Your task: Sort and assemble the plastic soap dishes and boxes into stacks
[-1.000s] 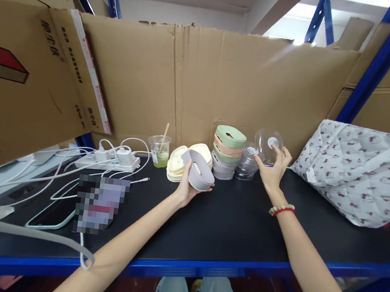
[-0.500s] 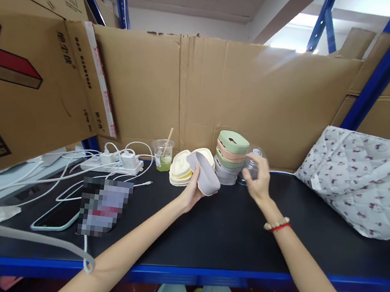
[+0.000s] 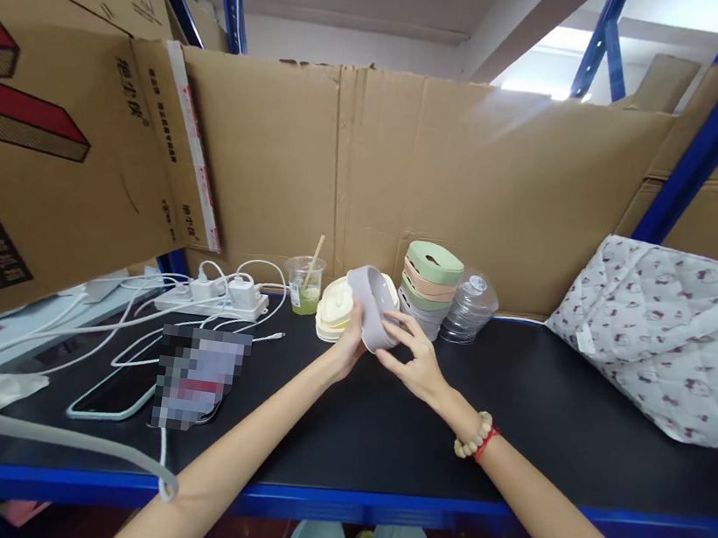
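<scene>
Two hands (image 3: 413, 360), one lavender container (image 3: 366, 292)

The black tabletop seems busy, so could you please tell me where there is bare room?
Bare room: between the clear plastic stack, patterned bag and right hand; also between the forearms, toward the blue front edge. Crowded: the left, with power strip and phone, and the back centre, around the coloured stack.

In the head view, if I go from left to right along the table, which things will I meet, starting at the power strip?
Power strip → cup of green drink → held lilac piece → stack of coloured pieces → clear plastic stack → patterned bag.
</scene>
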### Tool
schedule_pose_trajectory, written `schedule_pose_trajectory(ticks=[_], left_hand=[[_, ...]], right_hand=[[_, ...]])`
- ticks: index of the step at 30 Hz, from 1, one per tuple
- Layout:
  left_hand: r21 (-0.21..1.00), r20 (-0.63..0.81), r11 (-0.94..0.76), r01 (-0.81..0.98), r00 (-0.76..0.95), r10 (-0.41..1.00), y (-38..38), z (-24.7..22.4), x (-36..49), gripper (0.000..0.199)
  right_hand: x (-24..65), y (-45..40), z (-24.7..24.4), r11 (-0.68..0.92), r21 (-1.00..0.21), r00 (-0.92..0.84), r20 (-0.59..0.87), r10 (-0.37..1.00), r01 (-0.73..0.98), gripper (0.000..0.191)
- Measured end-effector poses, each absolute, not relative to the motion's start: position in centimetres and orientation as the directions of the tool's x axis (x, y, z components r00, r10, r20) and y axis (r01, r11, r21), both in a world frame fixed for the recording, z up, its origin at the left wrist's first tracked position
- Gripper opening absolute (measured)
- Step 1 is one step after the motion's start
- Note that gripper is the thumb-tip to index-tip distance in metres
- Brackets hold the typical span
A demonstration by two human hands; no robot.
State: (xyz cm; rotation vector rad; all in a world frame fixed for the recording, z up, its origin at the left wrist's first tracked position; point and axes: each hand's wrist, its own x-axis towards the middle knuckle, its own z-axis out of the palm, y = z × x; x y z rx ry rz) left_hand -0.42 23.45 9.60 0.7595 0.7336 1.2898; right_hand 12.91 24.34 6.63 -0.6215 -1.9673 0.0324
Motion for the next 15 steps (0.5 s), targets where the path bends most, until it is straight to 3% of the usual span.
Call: schedule_pose_trajectory(ticks=[4,7,11,15], left_hand=[[0.849,0.020,0.032,-0.527,0.093,0.995,23.6,9.7,-0.4,0.039],[0.828,-0.004,0.093,-0.553,0.160,0.987,23.4,10.0,-0.5,0.046],[0.798,-0.024,0.076,-0.598,0.094,0.995,23.3,10.7,-1.1,0.050],[0.775,-0.002,0.038,-0.631,0.058,0.998,24.0,11.5,-2.4,0.067]], right_hand=[[12.3,23.8,6.7,0.856,-0.307,-0.284,0.851,0.442,0.415,0.034],[11.8,23.5,6.8,0.873,-0.304,-0.209,0.892,0.401,0.381,0.028],[11.8,23.5,7.3,0.888,-0.281,-0.098,0.937,0.336,0.365,0.022],[13.0,24.3,7.9,0.863,-0.260,0.054,0.963,0.263,0.432,0.020]])
